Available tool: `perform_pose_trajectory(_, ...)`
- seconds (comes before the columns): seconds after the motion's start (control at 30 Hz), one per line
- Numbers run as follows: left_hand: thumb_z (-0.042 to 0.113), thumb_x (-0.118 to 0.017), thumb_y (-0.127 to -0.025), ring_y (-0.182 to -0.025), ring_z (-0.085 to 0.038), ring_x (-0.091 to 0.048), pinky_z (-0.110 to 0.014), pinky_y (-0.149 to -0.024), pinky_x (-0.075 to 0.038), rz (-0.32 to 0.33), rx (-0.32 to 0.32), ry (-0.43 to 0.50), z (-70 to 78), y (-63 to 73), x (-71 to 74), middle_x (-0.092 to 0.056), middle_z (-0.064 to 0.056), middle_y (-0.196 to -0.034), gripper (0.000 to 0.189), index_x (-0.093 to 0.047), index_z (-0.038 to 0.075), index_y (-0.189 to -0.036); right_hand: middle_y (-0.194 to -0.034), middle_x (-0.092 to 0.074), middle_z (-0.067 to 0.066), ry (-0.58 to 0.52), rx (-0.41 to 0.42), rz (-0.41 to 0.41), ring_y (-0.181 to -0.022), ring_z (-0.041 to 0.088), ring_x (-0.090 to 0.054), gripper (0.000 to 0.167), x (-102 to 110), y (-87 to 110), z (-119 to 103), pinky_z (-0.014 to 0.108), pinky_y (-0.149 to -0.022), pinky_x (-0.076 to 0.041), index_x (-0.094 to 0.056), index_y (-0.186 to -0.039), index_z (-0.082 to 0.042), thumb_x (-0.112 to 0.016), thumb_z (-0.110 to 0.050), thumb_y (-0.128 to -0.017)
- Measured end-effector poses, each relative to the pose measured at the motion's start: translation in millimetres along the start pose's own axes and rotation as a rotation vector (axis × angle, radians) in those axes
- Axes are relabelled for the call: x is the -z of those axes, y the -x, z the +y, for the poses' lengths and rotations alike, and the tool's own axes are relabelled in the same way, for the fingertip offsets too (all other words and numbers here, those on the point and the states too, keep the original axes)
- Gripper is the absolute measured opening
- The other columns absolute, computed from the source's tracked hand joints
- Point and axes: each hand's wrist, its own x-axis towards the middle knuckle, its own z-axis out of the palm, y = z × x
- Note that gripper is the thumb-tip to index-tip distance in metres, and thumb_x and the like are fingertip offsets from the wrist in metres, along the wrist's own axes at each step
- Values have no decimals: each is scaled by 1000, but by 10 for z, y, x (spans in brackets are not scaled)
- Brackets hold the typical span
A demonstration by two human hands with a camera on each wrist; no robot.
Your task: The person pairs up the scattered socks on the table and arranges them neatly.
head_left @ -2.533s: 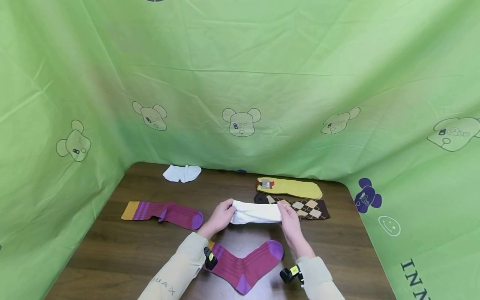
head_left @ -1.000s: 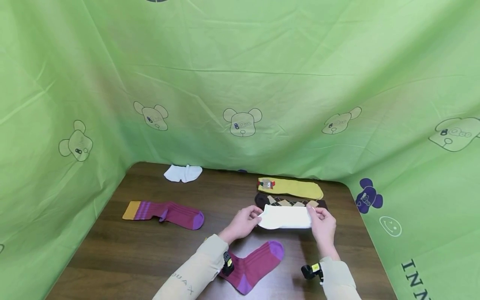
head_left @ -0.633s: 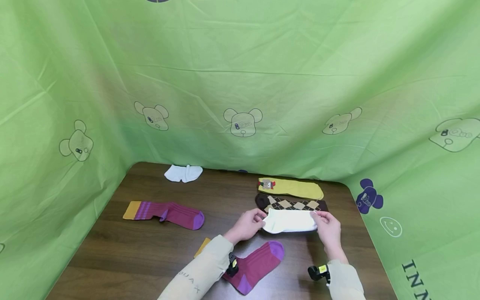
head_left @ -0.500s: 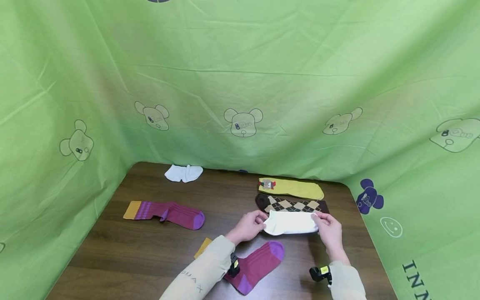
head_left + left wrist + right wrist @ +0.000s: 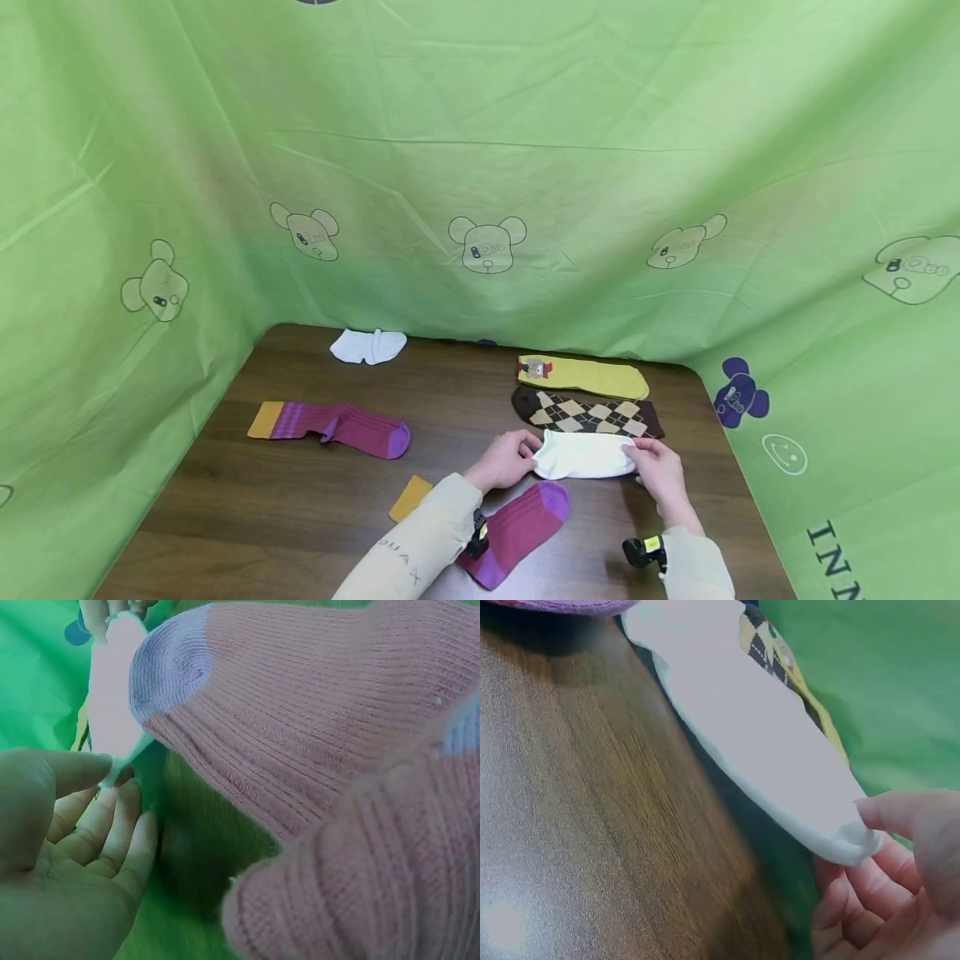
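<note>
Both hands hold a white ankle sock [image 5: 585,456] stretched flat between them, just in front of a brown argyle sock [image 5: 592,414]. My left hand [image 5: 507,460] pinches its left end between thumb and fingers, as the left wrist view [image 5: 82,825] also shows. At the other end my right hand [image 5: 657,473] pinches the toe; in the right wrist view the thumb [image 5: 889,810] lies on top with the fingers beneath. A maroon sock with purple heel and toe [image 5: 525,525] lies under the left forearm, which hides its middle.
Behind the argyle sock lies a yellow sock [image 5: 592,377] with an animal figure. Another maroon sock [image 5: 352,427] with a mustard cuff is at the left, a second white sock [image 5: 367,346] at the back left. Green cloth [image 5: 480,167] walls the wooden table [image 5: 247,517].
The hands carried the white sock rightward, then lowered it toward the front of the argyle sock, uncovering more of that pattern. The left hand's grip changed along the way. Other socks stay put.
</note>
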Motion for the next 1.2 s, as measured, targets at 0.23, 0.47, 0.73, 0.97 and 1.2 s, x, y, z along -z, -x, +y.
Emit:
perform_pose_trajectory(0.23, -1, -73, -85, -73, -6, -57, -23, -71, -48, -23, 16, -58, 62, 3, 7, -65, 3, -80, 28, -70, 7, -112, -90, -70, 7, 55, 2, 0, -71, 15, -58, 39, 46, 2, 30, 28, -57, -49, -61, -119, 11, -71, -17, -93)
perform_pose_trajectory(0.47, 0, -74, -84, -75, -8, -58, -24, -72, -49, -55, 14, -145, 123, 5, 9, -67, -1, -83, 30, -70, 7, -112, -87, -71, 10, 132, -3, -21, -73, 15, -60, 37, 89, 12, 64, 27, -64, -47, -63, -115, 12, -73, -14, -90)
perform_pose_trajectory(0.73, 1, -76, -85, -77, -11, -59, -26, -74, -50, -62, 27, -172, 128, 8, -9, -66, 1, -82, 30, -70, 8, -114, -92, -72, 14, 150, -22, -8, -79, 20, -62, 35, 108, 17, 88, 28, -67, -45, -64, -115, 10, -73, -14, -91)
perform_pose_trajectory(0.97, 2, -75, -82, -80, -12, -59, -26, -78, -48, -65, 8, -213, 113, 0, -26, -67, 1, -83, 32, -70, 9, -113, -88, -70, 12, 188, -22, 8, -77, 21, -61, 38, 119, 12, 124, 31, -67, -44, -64, -115, 9, -76, -15, -88)
perform_pose_trajectory(1.2, 7, -76, -85, -79, -11, -61, -25, -76, -50, -58, 7, -188, 98, 5, -29, -66, 3, -82, 28, -69, 8, -112, -92, -71, 17, 245, -5, 55, -87, 32, -64, 43, 128, 28, 97, 38, -74, -43, -65, -112, 9, -71, -29, -94)
